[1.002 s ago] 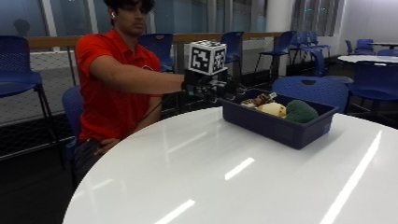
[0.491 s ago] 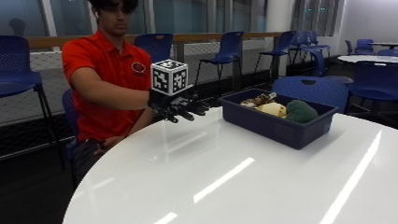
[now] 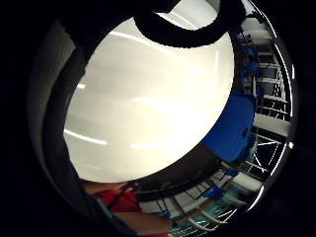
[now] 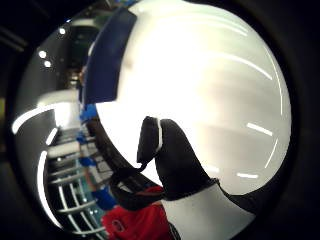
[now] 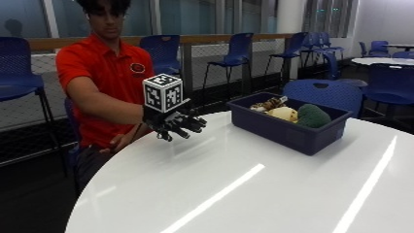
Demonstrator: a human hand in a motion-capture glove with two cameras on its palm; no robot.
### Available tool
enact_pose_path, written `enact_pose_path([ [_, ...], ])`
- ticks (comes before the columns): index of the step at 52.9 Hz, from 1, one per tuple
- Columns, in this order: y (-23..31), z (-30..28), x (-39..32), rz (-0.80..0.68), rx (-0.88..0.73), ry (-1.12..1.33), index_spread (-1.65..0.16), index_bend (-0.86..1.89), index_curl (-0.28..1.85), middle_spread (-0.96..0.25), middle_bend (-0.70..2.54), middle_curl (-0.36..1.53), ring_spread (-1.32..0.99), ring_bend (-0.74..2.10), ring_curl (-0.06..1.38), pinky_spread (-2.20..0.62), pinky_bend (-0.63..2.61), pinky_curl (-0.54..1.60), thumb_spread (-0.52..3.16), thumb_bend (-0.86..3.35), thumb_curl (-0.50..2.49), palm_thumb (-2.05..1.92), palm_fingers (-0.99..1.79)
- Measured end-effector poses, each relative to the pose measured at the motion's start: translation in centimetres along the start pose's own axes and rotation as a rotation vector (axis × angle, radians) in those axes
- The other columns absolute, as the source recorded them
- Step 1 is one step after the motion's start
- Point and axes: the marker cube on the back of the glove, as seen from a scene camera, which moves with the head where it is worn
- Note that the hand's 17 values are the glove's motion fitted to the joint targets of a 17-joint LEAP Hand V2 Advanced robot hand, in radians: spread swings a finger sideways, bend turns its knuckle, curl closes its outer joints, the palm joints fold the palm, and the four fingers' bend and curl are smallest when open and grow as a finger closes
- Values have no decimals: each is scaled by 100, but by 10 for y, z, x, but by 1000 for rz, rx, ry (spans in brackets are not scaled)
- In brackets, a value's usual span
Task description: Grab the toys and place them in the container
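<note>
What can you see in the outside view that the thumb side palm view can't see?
Only the outside view shows the toys lying inside the blue container, and the whole gloved right hand held above the table, holding nothing. Only the thumb side palm view shows the glove's thumb from up close. Both show the white table and the container, though the palm view catches just its blue wall.

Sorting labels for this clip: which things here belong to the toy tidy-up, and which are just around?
Part of the job:
- blue container
- toys lying in it
- gloved right hand, holding nothing

Just around:
- white table
- blue chairs
</note>
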Motion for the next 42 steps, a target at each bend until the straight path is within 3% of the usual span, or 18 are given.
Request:
enact_pose_path([
  [42,12,-5,15,12,35,-79,-33,14,23,-4,12,21,1,15,17,7,70,34,124,-3,25,-3,-23],
])
